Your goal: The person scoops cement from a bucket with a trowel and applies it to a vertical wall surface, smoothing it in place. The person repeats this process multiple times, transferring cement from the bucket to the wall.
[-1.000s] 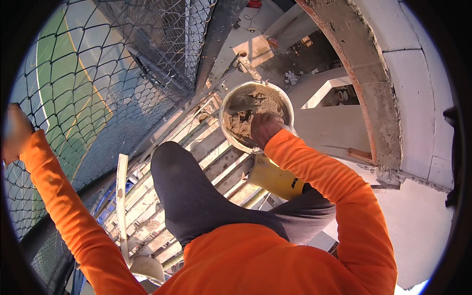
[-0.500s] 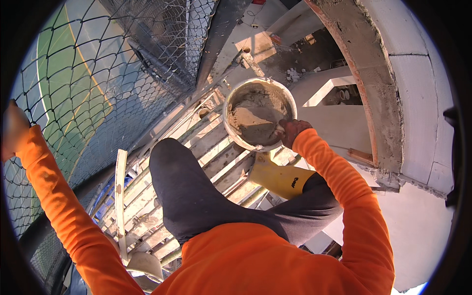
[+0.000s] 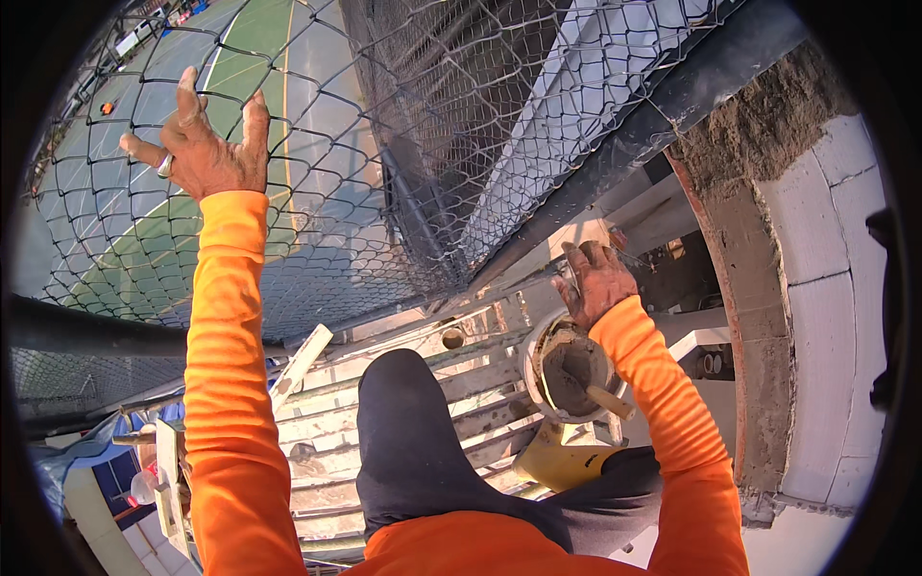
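Note:
My left hand [image 3: 206,149] is raised at the chain-link fence [image 3: 331,144], its fingers spread wide across the wire mesh. A ring shows on one finger. My right hand [image 3: 597,283] hovers just beyond the far rim of a round bucket [image 3: 531,370], fingers partly bent and apart, with nothing visible held. Whether its thumb touches the rim I cannot tell. Grey wet mortar [image 3: 569,372] lies inside the bucket, and a tool with a wooden handle [image 3: 611,401] leans out over the near right side.
Spaced wooden slats [image 3: 442,422] form the platform under my legs. My yellow boot [image 3: 567,466] is right beside the bucket. A dark metal beam [image 3: 653,125] slants along the fence. At right is a pale block wall [image 3: 816,230] with a rough mortar edge. A loose board [image 3: 300,363] juts up at left.
My view has swung left, showing more fence. My left hand has come from the left edge into fuller view. My right hand has left the bucket's near right rim and moved beyond it.

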Demonstrator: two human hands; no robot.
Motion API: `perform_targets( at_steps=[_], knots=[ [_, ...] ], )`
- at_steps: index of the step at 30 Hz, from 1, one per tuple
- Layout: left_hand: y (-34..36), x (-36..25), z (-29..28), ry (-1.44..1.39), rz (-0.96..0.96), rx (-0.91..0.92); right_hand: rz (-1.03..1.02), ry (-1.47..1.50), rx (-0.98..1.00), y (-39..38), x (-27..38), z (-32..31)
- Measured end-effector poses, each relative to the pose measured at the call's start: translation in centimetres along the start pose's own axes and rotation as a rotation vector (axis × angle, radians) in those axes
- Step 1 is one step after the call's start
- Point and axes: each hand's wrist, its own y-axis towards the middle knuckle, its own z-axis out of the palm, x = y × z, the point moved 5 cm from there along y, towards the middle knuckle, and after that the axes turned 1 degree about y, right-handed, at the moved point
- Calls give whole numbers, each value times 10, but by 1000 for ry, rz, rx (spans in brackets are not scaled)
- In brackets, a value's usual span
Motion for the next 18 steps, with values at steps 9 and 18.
perform_targets(
  at_steps=[9,18],
  knots=[
    [4,-13,-58,-89,-34,238,-277,28,-1166,127,148,-187],
    [-292,25,-292,-128,-800,895,-139,-275,-1087,149,144,-178]
  ],
)
